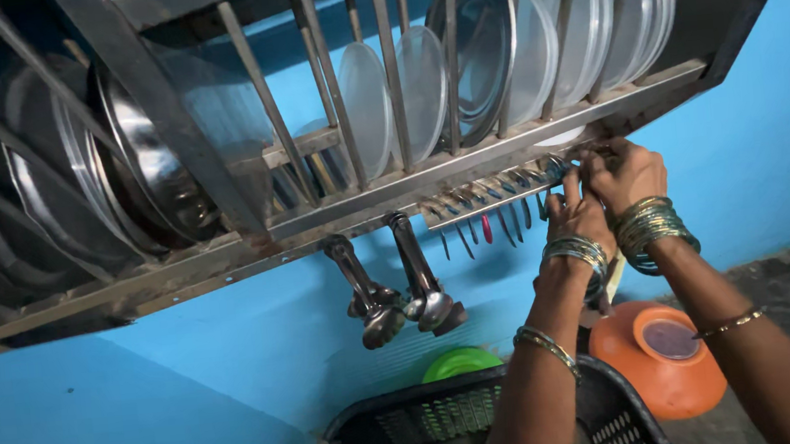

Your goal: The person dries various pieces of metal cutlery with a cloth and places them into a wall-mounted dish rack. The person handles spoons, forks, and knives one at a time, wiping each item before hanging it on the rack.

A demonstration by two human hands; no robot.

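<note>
Two bangled hands, left hand (574, 221) and right hand (624, 176), reach to the right end of the hook rail (498, 201) beneath the wall-mounted steel plate rack (466, 163), fingers curled there on something I cannot make out, apparently hanging a utensil, which calls for careful alignment.

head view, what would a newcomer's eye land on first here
A steel wall rack packed with upright plates spans the top against a bright blue wall. Both bangled hands, left hand and right hand, reach up to its hook rail at centre right. Ladles hang beneath; a black basket sits below.
</note>
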